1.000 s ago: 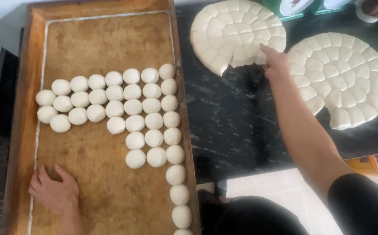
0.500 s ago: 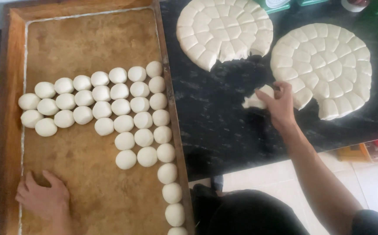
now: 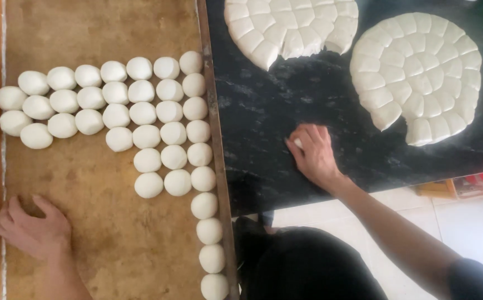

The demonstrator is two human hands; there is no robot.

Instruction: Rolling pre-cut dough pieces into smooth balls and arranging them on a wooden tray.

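Observation:
My right hand (image 3: 312,153) presses palm-down on the black counter (image 3: 269,111), cupped over a small piece of white dough (image 3: 297,143) that shows under the fingers. My left hand (image 3: 33,228) rests flat on the floured wooden tray (image 3: 102,233) near its front left corner, holding nothing. Rows of round white dough balls (image 3: 141,114) lie on the tray, with a column running down its right edge (image 3: 211,230). Two scored dough discs lie on the counter: one (image 3: 291,28) at the back, one (image 3: 419,75) at the right, each with a wedge of pieces gone.
The tray's raised right rim (image 3: 213,128) separates it from the counter. A pale tiled floor (image 3: 419,216) shows below the counter's front edge. My dark clothing (image 3: 302,266) fills the bottom middle.
My right hand has drawn back from the dough discs toward me with a piece of dough and now presses it on the counter. My left hand has stayed on the tray.

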